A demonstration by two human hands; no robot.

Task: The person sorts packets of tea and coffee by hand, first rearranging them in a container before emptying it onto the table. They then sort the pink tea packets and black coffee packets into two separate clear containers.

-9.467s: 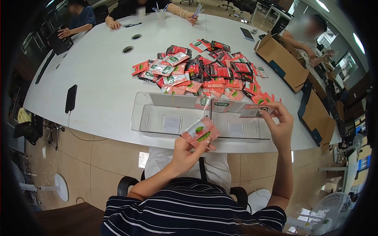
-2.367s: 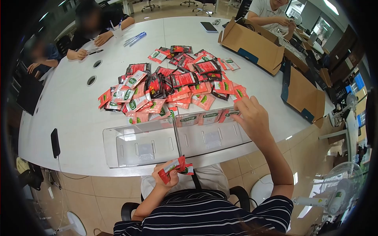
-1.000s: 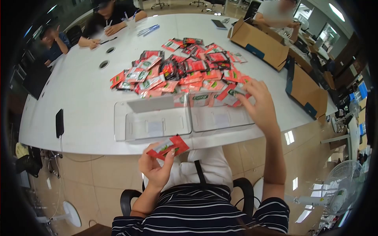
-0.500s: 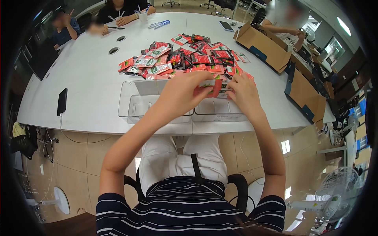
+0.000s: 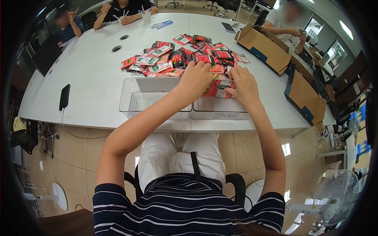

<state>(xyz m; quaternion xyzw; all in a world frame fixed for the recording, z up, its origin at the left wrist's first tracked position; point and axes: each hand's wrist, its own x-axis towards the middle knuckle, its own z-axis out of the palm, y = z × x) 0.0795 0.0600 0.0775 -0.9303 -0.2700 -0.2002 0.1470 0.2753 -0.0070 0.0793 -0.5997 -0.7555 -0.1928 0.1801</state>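
A red and white sachet (image 5: 223,89) stands upright above the right-hand clear plastic bin (image 5: 220,115). The fingers of my right hand (image 5: 245,87) are closed on its right side. My left hand (image 5: 195,80) is beside the sachet's left side, at the near edge of a heap of red, white and black sachets (image 5: 177,59). Its fingers are curled, and their tips and whatever they hold are hidden. A second clear plastic bin (image 5: 134,98) stands to the left, partly behind my left forearm.
Opened cardboard boxes (image 5: 262,49) lie on the right side of the white table (image 5: 90,94). A phone on a cable (image 5: 65,97) is at the left, another phone (image 5: 227,27) at the back. Blue pens (image 5: 162,24) lie beyond the heap. Other people sit around the table.
My left hand has shifted away from the sachet it was pinching, up toward the heap. The sachet now shows its printed front beside my right hand. A person opposite has raised a hand.
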